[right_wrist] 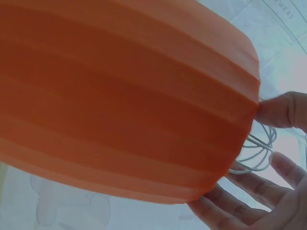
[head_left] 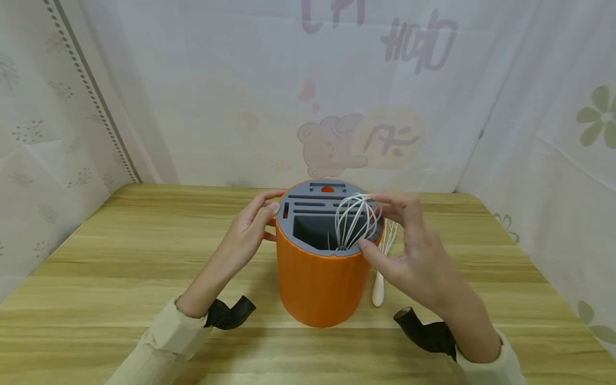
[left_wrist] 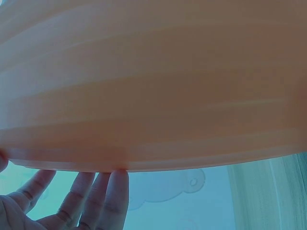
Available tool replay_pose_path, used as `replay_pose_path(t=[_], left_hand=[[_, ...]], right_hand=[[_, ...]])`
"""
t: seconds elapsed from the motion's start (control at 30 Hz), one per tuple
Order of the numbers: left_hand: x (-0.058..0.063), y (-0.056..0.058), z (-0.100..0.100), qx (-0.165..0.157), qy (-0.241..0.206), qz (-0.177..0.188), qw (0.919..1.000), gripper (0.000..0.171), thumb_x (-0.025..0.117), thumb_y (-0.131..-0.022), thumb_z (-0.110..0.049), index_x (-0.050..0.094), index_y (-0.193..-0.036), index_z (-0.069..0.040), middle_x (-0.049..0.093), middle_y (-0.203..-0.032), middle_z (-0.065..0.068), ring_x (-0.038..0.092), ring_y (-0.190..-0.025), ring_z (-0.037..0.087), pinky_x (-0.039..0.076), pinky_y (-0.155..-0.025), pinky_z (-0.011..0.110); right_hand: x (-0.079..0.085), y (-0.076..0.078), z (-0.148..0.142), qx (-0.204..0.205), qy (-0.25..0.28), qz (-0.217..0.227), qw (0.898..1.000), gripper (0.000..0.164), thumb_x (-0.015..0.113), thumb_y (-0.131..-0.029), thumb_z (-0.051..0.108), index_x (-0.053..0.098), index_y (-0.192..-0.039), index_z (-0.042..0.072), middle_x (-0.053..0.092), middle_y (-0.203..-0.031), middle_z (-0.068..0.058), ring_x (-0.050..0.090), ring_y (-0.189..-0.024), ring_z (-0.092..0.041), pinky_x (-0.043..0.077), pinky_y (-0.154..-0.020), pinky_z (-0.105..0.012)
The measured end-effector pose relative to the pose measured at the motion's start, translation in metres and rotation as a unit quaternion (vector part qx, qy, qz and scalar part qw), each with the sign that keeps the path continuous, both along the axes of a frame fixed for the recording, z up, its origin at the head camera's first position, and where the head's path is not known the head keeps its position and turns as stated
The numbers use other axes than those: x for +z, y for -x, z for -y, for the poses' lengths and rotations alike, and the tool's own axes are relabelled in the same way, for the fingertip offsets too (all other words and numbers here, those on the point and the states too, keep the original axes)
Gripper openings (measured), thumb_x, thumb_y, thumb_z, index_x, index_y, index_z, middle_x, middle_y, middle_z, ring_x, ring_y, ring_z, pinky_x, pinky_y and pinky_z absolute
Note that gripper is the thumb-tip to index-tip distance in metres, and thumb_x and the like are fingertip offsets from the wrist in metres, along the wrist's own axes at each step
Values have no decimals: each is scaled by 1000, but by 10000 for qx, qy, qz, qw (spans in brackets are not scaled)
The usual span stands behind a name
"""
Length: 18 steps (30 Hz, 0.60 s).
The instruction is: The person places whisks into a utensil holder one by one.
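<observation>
An orange utensil holder (head_left: 321,291) with a grey slotted top (head_left: 295,203) stands upright on the table. A whisk (head_left: 353,216) sits in its large open compartment, white wire loops up, its lower part hidden inside. My left hand (head_left: 245,227) touches the left side of the holder at the rim; in the left wrist view its straight fingers (left_wrist: 115,196) meet the wall. At the right rim, my right hand (head_left: 418,256) holds the holder, thumb at the front and fingers curved round the far side. In the right wrist view its index finger (right_wrist: 287,167) is right at the whisk's wires.
A second whisk (head_left: 378,291) with a cream handle lies on the wooden table (head_left: 144,246), to the right of the holder and partly behind my right hand. Printed cloth (head_left: 231,96) hangs behind the table and along both sides.
</observation>
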State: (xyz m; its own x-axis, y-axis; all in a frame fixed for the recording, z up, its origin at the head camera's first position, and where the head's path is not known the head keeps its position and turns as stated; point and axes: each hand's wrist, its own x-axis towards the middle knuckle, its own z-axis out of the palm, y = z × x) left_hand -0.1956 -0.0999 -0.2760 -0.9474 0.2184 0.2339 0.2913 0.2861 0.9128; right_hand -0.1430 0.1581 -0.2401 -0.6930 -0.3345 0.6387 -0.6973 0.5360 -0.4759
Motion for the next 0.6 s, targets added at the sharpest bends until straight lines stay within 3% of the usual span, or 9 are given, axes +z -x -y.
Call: replay_pose_path(t=[0.13, 0.6], left_hand=[[-1, 1, 0, 12, 2, 18, 10000, 35, 37, -100, -30, 48, -132, -24, 60, -114, 9, 62, -93, 27, 55, -74, 38], [-1, 1, 0, 14, 23, 13, 10000, 35, 37, -99, -30, 48, -132, -24, 60, -114, 10, 62, -94, 28, 55, -74, 40]], right_hand=[[2, -2, -2, -196, -207, 250, 9993, 63, 71, -77, 3, 34, -128, 6, 52, -130, -6, 55, -116, -26, 43, -98, -50], [5, -3, -4, -144, -333, 341, 9988, 63, 70, -79, 4, 34, -130, 8, 51, -132, -6, 54, -118, -27, 41, -99, -52]])
